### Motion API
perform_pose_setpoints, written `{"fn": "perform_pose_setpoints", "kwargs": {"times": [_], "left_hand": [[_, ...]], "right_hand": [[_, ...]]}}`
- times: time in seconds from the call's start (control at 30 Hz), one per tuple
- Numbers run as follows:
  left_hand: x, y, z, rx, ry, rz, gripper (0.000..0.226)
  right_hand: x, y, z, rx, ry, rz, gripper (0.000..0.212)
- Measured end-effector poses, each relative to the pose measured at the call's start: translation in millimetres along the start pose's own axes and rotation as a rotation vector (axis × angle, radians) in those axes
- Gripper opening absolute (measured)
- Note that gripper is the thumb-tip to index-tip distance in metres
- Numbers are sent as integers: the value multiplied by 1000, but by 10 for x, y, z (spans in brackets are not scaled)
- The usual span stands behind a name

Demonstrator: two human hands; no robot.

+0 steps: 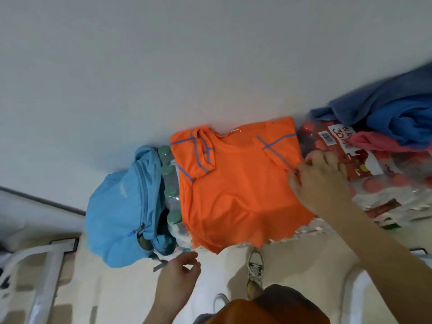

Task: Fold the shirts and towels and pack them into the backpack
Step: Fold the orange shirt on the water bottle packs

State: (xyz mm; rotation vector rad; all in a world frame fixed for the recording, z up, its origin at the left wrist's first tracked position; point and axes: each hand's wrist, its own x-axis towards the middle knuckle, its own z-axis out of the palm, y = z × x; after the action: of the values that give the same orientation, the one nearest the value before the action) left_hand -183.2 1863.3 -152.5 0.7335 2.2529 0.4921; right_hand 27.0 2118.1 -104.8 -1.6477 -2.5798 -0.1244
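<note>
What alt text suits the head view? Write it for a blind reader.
A person's right hand pinches one sleeve of an orange short-sleeved shirt with blue seams, spread flat, its other sleeve folded in. The left hand hovers empty near the hem, beside a light blue fabric backpack; blue and pink cloths lie heaped at right.

One orange shirt (233,183), one backpack (121,206), one left hand (178,274), one right hand (320,181).
</note>
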Motion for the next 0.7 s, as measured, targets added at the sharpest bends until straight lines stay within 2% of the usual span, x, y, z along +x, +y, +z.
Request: {"fn": "perform_pose_setpoints", "kwargs": {"times": [0.07, 0.13, 0.23, 0.3, 0.4, 0.43, 0.5, 0.57, 0.63, 0.7], "left_hand": [[132, -225, 241, 46, -27, -14, 35], [254, -283, 385, -40, 8, 17, 44], [399, -255, 493, -193, 34, -3, 42], [481, -275, 564, -235, 33, -35, 40], [563, -333, 642, -313, 94, -112, 36], [592, -353, 657, -348, 133, -138, 35], [615, -358, 677, -405, 193, -174, 31], [606, -306, 697, -496, 234, -228, 31], [604, -236, 728, -577, 278, -300, 34], [628, -215, 762, -606, 322, -335, 32]], "right_hand": [[-32, -86, -36, -37, -83, -11, 54], [-68, -158, -46, -33, -165, 15, 60], [-159, -267, -57, 51, -172, 116, 47], [-254, -329, -81, 127, -80, 141, 45], [-548, -380, -94, 334, 241, 119, 42], [-705, -397, -62, 440, 328, 149, 37], [-1095, -426, 132, 672, 369, 328, 26], [-1371, -403, 442, 975, 258, 672, 22], [-1471, -307, 777, 1218, 30, 1012, 31], [-1468, -196, 1034, 1320, -165, 1069, 38]]}}
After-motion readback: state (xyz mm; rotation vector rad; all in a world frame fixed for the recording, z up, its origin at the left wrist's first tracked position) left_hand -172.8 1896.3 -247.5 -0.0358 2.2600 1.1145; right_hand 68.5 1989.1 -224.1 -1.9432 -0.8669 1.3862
